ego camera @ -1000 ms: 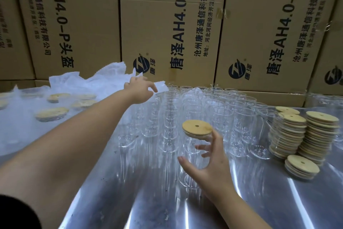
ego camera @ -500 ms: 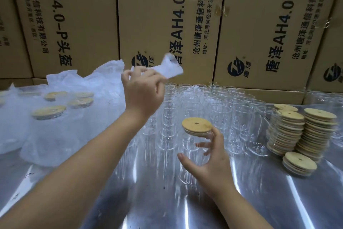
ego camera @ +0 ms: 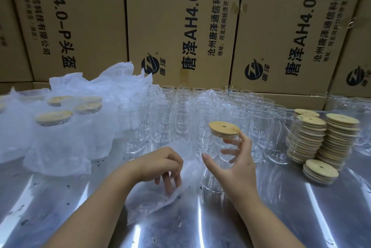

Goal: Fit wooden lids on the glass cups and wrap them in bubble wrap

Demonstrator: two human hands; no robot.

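Observation:
A clear glass cup (ego camera: 215, 169) stands near the middle of the shiny table, capped with a round wooden lid (ego camera: 223, 129). My right hand (ego camera: 236, 165) curls round the cup's right side, thumb toward me and fingers behind the glass. My left hand (ego camera: 160, 167) pinches a sheet of bubble wrap (ego camera: 152, 201) that lies on the table just left of the cup. Behind the cup stand several rows of bare glass cups (ego camera: 180, 115).
Stacks of wooden lids (ego camera: 321, 139) stand at the right. Several wrapped, lidded cups (ego camera: 56, 133) and a heap of loose bubble wrap (ego camera: 100, 81) fill the left. Large cardboard boxes (ego camera: 180, 26) wall off the back. The metal table (ego camera: 301, 207) lies in front.
My left hand has pulled a sheet of bubble wrap from the heap at the back left down to the table beside the cup. My right hand stays on the lidded cup.

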